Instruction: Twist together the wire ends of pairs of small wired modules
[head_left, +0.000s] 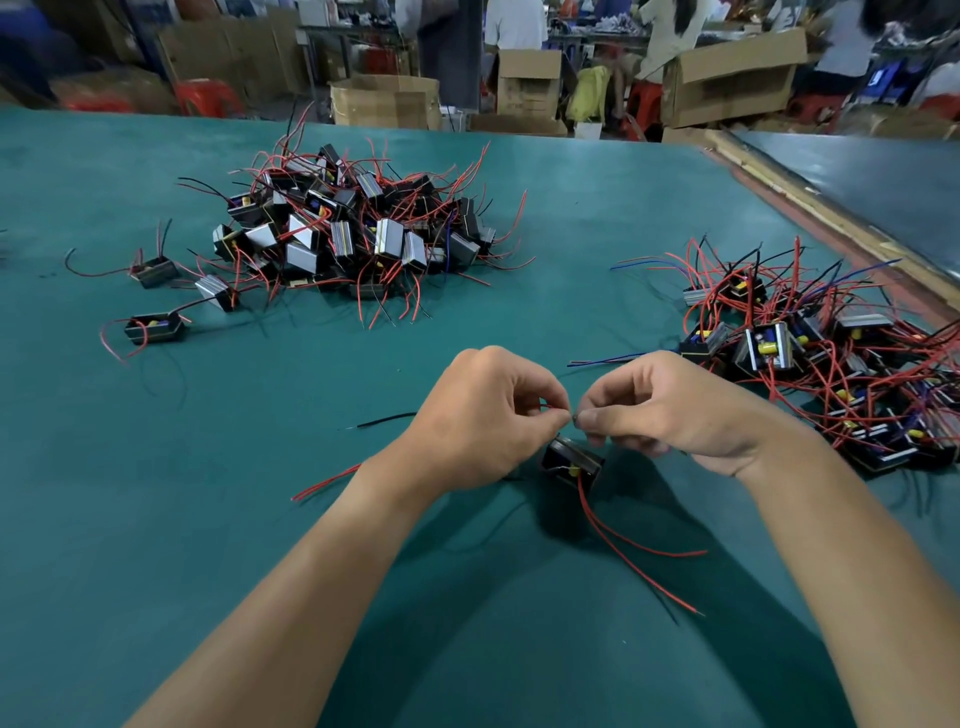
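Observation:
My left hand (480, 415) and my right hand (670, 405) meet fingertip to fingertip above the green table (260, 519). Both pinch the thin wire ends (571, 414) between thumb and forefinger. Just below the fingers hangs a small black module (571, 462) with a yellow part and red wires (628, 545) trailing toward me. A second red wire (324, 483) and a black wire (387, 420) stick out from under my left hand; whatever they belong to is hidden.
A big heap of black modules with red wires (353, 228) lies at the far left-centre, with a few loose modules (156, 327) beside it. Another tangled pile (821, 358) sits at the right. Cardboard boxes (727, 73) and people stand beyond the table's far edge.

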